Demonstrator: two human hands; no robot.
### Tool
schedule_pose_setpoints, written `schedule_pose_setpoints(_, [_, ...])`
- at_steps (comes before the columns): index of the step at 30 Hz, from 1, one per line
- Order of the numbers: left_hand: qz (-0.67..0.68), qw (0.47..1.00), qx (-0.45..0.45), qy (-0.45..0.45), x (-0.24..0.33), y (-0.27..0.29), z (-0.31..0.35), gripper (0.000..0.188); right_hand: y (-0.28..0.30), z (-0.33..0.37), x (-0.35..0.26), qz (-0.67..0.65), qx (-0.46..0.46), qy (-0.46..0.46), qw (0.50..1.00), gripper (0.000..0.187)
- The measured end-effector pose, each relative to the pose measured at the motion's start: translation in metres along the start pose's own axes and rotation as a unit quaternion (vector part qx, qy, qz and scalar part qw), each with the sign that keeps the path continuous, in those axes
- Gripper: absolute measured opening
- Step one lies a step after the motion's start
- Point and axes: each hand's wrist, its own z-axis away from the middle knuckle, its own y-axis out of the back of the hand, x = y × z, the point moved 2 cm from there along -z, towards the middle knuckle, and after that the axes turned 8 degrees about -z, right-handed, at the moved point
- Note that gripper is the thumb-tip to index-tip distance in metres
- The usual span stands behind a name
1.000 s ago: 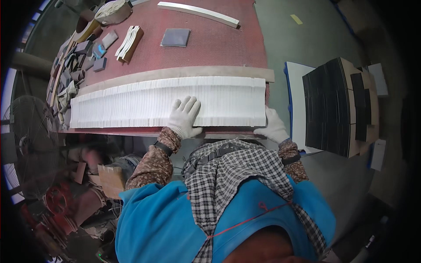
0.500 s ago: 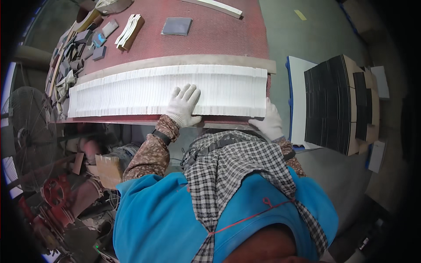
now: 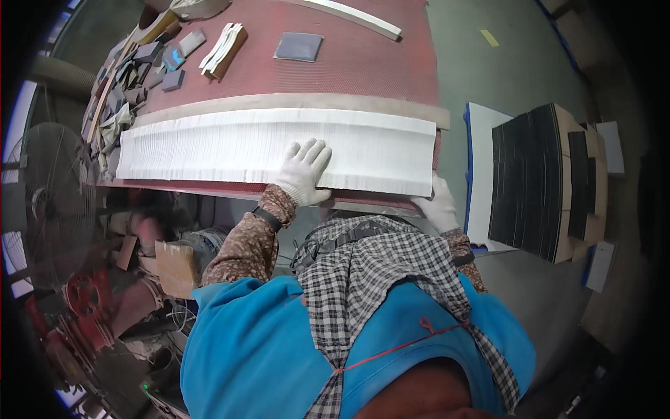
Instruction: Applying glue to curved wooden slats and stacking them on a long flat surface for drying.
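Note:
A long row of narrow white strips (image 3: pixel 223 149), packed side by side, lies along the near edge of a red mesh-topped table (image 3: pixel 377 70). My left hand (image 3: pixel 305 170), in a white knit glove, rests on top of the row right of its middle, fingers stretched out and thumb apart. At the row's right end is my gloved right hand (image 3: pixel 438 204), its fingers up against the end face and its thumb spread toward the table edge. Part of those fingers is hidden by the end strip. Behind the row runs a long pale straight bar (image 3: pixel 279 103).
Sanding blocks and scraps (image 3: pixel 129 84) crowd the table's left side. Farther back lie a small bundle of white-edged curved pieces (image 3: pixel 223 52), a grey flat pad (image 3: pixel 299 47) and a white bar (image 3: pixel 349 16). Stacked black-faced panels (image 3: pixel 527 181) stand right; a fan (image 3: pixel 52 202) stands left.
The seams between strips right of my left hand look finer now, and that stretch appears smoother. Both hands keep their places on the row. The whole view has shifted slightly.

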Motion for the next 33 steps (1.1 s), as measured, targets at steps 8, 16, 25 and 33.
schedule_pose_setpoints(8, [0.010,1.000,-0.014,-0.005,-0.001,-0.003,-0.002,0.103,0.014,-0.001,-0.011,0.026,-0.016,0.009,0.999,0.087])
schedule_pose_setpoints(16, [0.053,0.997,0.038,-0.036,-0.004,-0.006,0.006,0.100,0.001,-0.011,0.014,-0.059,-0.021,0.004,0.998,0.087])
schedule_pose_setpoints(25, [0.013,0.993,0.113,-0.045,-0.004,-0.006,0.004,0.099,0.007,-0.018,0.017,0.047,-0.020,0.001,0.999,0.094])
schedule_pose_setpoints(33, [0.022,0.989,0.142,-0.039,-0.003,-0.010,0.003,0.103,0.006,-0.035,0.050,0.051,-0.048,0.044,0.997,0.104])
